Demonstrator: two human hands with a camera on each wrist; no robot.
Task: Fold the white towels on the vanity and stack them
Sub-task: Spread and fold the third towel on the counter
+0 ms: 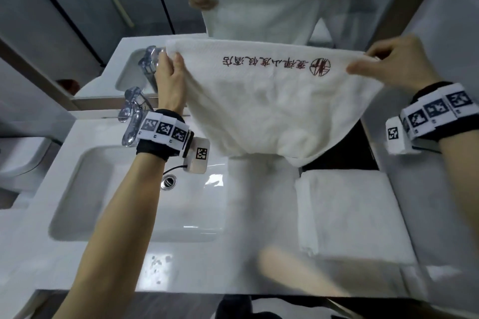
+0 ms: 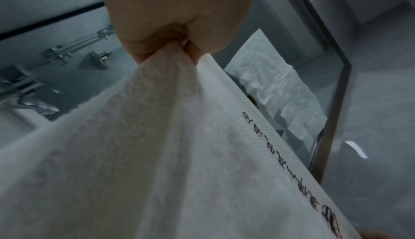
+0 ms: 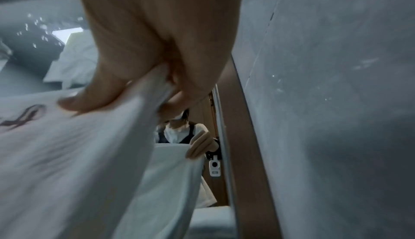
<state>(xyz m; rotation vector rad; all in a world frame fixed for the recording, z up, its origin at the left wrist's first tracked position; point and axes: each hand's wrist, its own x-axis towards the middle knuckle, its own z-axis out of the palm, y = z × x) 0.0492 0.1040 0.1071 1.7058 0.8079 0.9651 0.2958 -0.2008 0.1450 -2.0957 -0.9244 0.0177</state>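
A white towel [image 1: 269, 109] hangs in the air over the vanity [image 1: 233, 267], stretched wide between two hands, its top edge level and its lower part sagging to a rounded point at about 6 o'clock. Dark red embroidered lettering [image 1: 274, 63] runs along the upper band, upside down in the head view. The left hand [image 1: 169, 80] grips the corner at 9 o'clock of the cloth, thumb on the near face and fingers curled behind; the left wrist view shows the fabric bunched tight in that pinch. The right hand [image 1: 388, 62] holds the opposite corner at 3 o'clock, thumb laid flat on the near face and fingers folded behind the edge, as the right wrist view confirms. Both wrists wear bands with black-and-white markers.

Below the hanging cloth, toward 5 o'clock, a folded towel [image 1: 347, 215] lies flat on the counter, apart from the held one. At 8 o'clock from the held towel sits the white sink basin [image 1: 85, 189] with its drain [image 1: 168, 181], and a chrome faucet [image 1: 132, 116] stands just beside the left wrist. At 12 o'clock the mirror [image 1: 77, 8] reflects the person's hands and the towel's back
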